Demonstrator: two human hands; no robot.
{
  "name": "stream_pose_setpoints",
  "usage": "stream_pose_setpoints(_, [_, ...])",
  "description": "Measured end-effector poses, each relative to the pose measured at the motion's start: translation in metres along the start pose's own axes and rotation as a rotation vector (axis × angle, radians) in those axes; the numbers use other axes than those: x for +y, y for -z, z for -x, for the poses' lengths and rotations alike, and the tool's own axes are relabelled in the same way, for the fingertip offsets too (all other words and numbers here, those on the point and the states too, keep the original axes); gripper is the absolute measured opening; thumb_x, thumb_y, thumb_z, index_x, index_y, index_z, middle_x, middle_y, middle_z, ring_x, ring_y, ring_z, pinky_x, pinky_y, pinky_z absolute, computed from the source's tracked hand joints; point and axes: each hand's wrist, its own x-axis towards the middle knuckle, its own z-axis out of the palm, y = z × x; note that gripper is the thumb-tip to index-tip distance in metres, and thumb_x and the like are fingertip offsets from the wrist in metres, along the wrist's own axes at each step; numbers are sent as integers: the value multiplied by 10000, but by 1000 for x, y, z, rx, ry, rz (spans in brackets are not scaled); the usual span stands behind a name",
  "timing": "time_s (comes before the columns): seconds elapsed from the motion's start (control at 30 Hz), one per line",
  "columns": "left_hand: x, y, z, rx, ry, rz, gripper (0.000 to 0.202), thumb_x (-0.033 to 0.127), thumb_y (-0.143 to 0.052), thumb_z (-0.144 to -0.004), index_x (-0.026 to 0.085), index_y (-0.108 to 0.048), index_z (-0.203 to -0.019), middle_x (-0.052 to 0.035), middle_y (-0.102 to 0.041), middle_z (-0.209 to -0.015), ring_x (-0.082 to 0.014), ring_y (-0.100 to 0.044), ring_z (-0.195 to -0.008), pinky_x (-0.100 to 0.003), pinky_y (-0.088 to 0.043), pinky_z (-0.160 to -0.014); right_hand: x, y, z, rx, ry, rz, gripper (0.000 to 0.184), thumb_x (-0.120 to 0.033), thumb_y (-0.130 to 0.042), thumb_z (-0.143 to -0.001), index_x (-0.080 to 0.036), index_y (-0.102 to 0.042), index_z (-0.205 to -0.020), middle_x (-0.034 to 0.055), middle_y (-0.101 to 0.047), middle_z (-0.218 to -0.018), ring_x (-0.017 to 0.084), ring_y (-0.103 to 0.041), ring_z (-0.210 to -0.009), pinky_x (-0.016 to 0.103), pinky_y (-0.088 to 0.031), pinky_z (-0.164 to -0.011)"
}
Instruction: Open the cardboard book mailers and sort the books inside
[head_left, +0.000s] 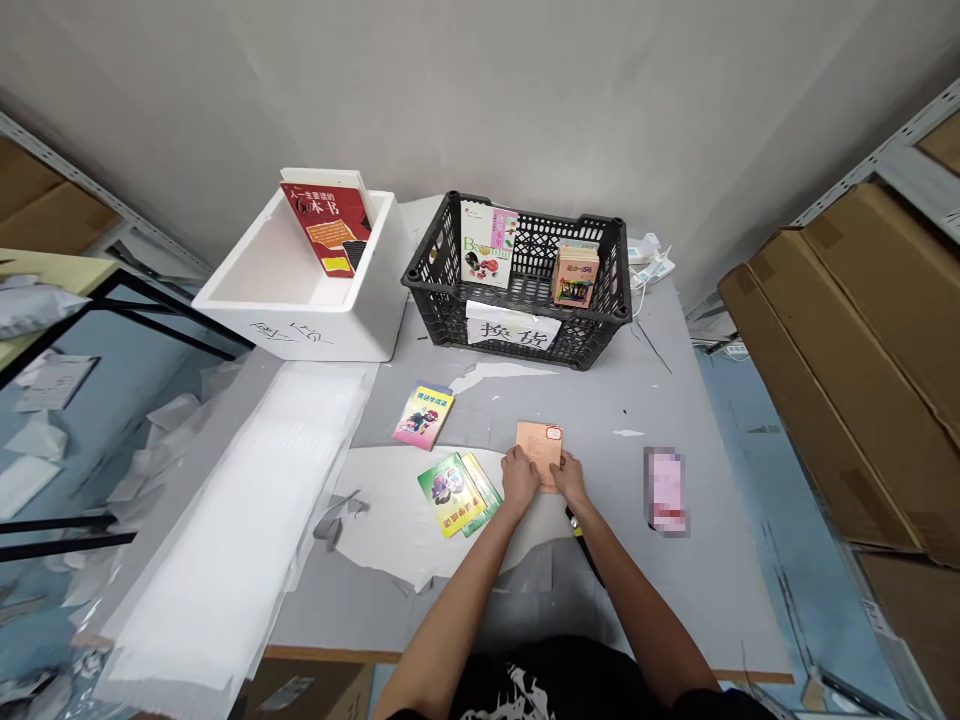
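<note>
A small tan booklet [542,444] with a red-edged label lies flat on the grey table. My left hand [519,481] rests on its near left edge, fingers curled onto it. My right hand [569,477] grips its near right edge the same way. Left of my hands lie two overlapping green and yellow booklets [456,492]. A pink and yellow booklet [424,415] lies farther back on the left.
A black plastic crate [592,322] with a paper label holds upright books at the back. A white foam box [300,320] holding a red book stands back left. A phone [665,490] lies right. A white foam sheet [247,500] and cardboard cartons [862,360] flank the table.
</note>
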Motion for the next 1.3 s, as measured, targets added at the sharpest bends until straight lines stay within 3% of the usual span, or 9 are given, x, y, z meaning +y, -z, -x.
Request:
stream_pose_setpoints(0.23, [7,14,2,-64,-49,107,372,224,-395,-852,114,-527,-1182,-168,-521,-1287,-266,-436,-1234,-379,-330,-1010,-25,-2,10,9,89,-87,371,-255,-445,-791,-137,-551,-1127,119,-637,-1027,222,-597,-942,361,-495,-815])
stream_pose_setpoints(0.37, [8,42,2,-211,-233,524,378,349,-330,-903,197,-531,-1184,-80,-558,-1264,-201,-523,-1131,-316,-411,-917,-48,-8,38,75,302,43,513,-304,-381,-872,-148,-369,-1361,163,-527,-1145,256,-536,-1058,425,-465,-877])
stream_pose_setpoints(0.47, [3,56,-1,-197,-313,721,389,474,-450,-849,177,-533,-1086,-58,-625,-1043,-185,-569,-961,-303,-435,-847,-58,-9,53,15,449,127,530,-252,-371,-883,-159,-319,-1402,167,-486,-1192,262,-485,-1144,439,-446,-919])
stream_pose_setpoints(0.67, [-12,64,-17,-122,-434,594,290,472,-421,-861,186,-460,-888,10,-527,-812,-129,-512,-772,-255,-427,-737,-44,20,16,225,298,-21,540,-308,-475,-836,-158,-365,-1342,165,-461,-1215,244,-522,-1062,420,-470,-877])
stream_pose_setpoints(0.73, [-16,63,-22,-130,-481,584,268,450,-389,-882,193,-451,-925,1,-533,-853,-137,-519,-820,-259,-431,-761,-36,30,-5,128,239,-87,609,-308,-523,-795,-142,-339,-1351,169,-484,-1231,226,-553,-999,388,-494,-827])
stream_pose_setpoints(0.87, [-31,54,-36,-91,-540,480,243,356,-364,-895,194,-453,-1052,-57,-568,-1028,-184,-522,-1014,-350,-404,-925,-28,31,-27,-181,337,-71,367,-243,-473,-812,-177,-516,-1170,95,-617,-1089,198,-584,-977,370,-467,-889])
stream_pose_setpoints(1.07, [-58,59,-46,-78,-555,160,272,307,-333,-908,189,-468,-1113,-96,-592,-1109,-209,-545,-1072,-401,-417,-954,-36,19,-15,-111,431,74,194,-185,-445,-825,-178,-581,-964,91,-652,-932,227,-607,-931,402,-484,-850])
stream_pose_setpoints(1.17, [-38,90,-38,-100,-604,48,242,303,-330,-916,200,-499,-1056,-81,-632,-1029,-206,-601,-968,-365,-473,-858,-56,42,-6,-91,466,71,154,-226,-430,-861,-197,-572,-914,75,-655,-898,213,-618,-869,361,-503,-786])
stream_pose_setpoints(1.3, [45,164,-29,60,-778,-7,200,328,-381,-917,214,-532,-982,-61,-652,-923,-198,-625,-860,-307,-489,-745,-120,117,-8,66,529,33,155,-307,-435,-895,-210,-546,-941,46,-651,-833,179,-611,-744,289,-495,-680])
